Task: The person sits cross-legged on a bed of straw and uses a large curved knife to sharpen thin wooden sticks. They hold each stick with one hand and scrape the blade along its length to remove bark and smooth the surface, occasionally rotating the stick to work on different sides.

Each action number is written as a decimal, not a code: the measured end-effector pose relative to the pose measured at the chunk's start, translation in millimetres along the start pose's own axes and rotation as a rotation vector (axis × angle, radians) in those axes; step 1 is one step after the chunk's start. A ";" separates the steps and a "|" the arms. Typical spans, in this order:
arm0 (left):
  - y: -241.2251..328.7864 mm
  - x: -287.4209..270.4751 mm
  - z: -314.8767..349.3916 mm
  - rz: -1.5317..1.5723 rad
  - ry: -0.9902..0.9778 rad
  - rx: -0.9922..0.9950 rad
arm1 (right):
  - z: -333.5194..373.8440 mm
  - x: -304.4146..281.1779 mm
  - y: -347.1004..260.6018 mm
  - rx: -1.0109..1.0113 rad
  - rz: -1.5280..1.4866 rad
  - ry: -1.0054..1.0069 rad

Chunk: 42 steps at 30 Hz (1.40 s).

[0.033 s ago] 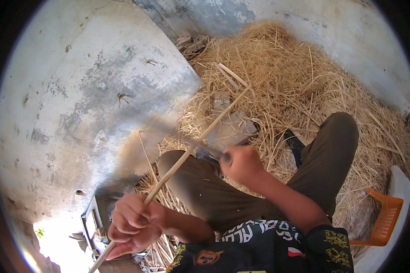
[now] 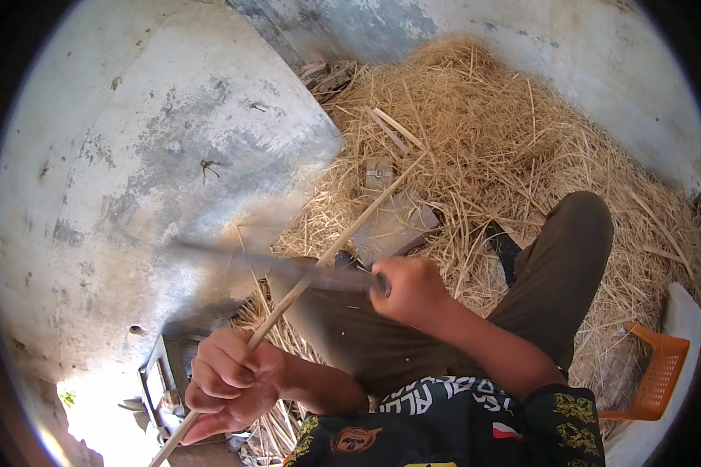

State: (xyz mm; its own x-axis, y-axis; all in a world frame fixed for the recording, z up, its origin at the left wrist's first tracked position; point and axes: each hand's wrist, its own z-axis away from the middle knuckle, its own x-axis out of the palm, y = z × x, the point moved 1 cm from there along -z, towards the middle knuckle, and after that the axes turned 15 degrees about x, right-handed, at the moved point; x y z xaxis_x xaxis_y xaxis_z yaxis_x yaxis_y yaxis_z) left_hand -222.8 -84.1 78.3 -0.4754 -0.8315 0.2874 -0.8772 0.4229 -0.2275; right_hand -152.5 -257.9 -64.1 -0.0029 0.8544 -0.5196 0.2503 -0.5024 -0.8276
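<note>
A long pale bamboo strip (image 2: 370, 212) runs slantwise, from the straw pile down to the lower left. My left hand (image 2: 230, 377) is closed around its near part. My right hand (image 2: 413, 289) grips the dark handle of a long-bladed knife (image 2: 343, 279), whose blade is smeared by motion. The blade crosses the strip above my left knee, pointing left. Whether it cuts into the strip or only touches it, I cannot tell.
Straw-like shavings (image 2: 475, 117) heap up against the back wall. A flat block (image 2: 397, 222) lies between my knees and the heap. A pale wall (image 2: 132, 156) stands on the left. At the lower right is an orange plastic basket (image 2: 662, 373); a dark-framed box (image 2: 160, 381) sits beside my left hand.
The knife has swung down along the strip toward my left hand, and its blade now lies closer to level. My left hand and the strip have barely moved.
</note>
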 end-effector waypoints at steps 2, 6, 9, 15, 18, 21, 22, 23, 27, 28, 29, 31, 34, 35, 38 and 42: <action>18.2 3.3 -2.2 0.143 0.005 0.013 | -11.0 1.1 20.0 0.048 -0.010 0.118; 50.5 8.9 -11.9 0.143 -0.082 0.132 | -45.9 -2.8 104.2 0.733 -0.130 0.098; 40.6 8.5 -19.5 -0.081 -0.138 0.150 | -36.0 11.4 93.7 0.897 -0.661 0.093; 53.4 2.7 36.2 -0.312 0.194 -0.070 | -31.3 -41.3 24.3 0.737 -1.387 -0.210; 51.7 10.6 86.5 -0.637 0.092 -0.198 | -30.0 -47.1 24.6 0.660 -1.264 -0.127; 71.7 13.0 133.9 -0.915 0.195 -0.484 | -33.8 -62.4 24.3 0.597 -1.348 0.019; 81.8 15.2 144.1 -0.858 0.286 -0.724 | -36.0 -69.8 23.3 0.582 -1.363 0.062; 92.8 18.1 153.0 -0.788 0.378 -0.955 | -38.3 -76.7 21.7 0.586 -1.365 0.064; 112.7 38.6 126.7 -0.456 -0.041 -1.793 | -46.9 -105.1 7.4 0.530 -1.246 0.023; 113.4 44.2 115.6 -0.534 -0.171 -1.612 | -48.5 -110.3 3.6 0.508 -1.200 0.008; 112.4 49.1 103.9 -0.610 -0.293 -1.421 | -50.3 -114.4 -1.8 0.483 -1.153 -0.011; 84.8 47.9 78.3 -0.893 -0.756 -0.762 | -50.3 -126.2 -13.1 0.449 -1.049 -0.044; 40.7 24.4 85.6 -0.668 -0.450 -1.292 | -56.3 -146.1 -30.3 0.407 -1.000 -0.121; 28.4 16.8 91.7 -0.576 -0.344 -1.453 | -60.9 -152.4 -35.8 0.393 -0.990 -0.139; 3.9 1.0 117.4 -0.410 -0.121 -1.671 | -89.8 -156.7 -39.1 0.374 -0.886 -0.068; -58.3 3.3 132.6 -0.373 -0.011 -1.583 | -130.0 -173.0 -2.5 0.272 -0.292 0.113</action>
State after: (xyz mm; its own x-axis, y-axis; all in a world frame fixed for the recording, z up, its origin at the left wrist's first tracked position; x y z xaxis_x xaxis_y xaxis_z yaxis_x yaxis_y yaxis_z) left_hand -164.2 -159.3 -30.9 -0.2374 -0.9666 0.0966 -0.1291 0.1299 0.9831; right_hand -26.7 -387.3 55.4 0.0740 0.9678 -0.2406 -0.0108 -0.2405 -0.9706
